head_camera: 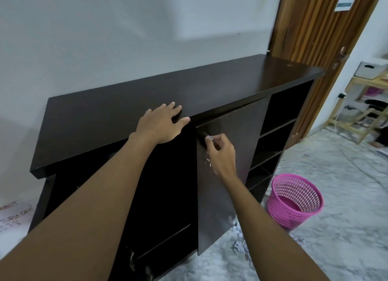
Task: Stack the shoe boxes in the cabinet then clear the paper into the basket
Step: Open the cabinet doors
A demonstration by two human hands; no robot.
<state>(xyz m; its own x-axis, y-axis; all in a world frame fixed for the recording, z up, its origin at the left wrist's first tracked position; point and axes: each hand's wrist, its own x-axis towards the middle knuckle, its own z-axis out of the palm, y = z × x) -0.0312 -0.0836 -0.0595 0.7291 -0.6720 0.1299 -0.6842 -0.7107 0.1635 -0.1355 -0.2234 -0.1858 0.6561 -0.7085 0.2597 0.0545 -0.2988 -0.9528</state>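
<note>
Both of the person's arms are bare along their whole visible length: 2 long, smooth forearms that look wide at the near edge of the view and narrow toward the wrists. The bare left forearm [94, 196] ends in the bare left hand [161, 126], where 4 fingers [165, 108] and 1 thumb show rounded tips and faint knuckle creases. The bare right forearm [262, 217] ends in the bare right hand [220, 154], its back ridged with knuckles; small pale nail tips show on 2 fingers.
</note>
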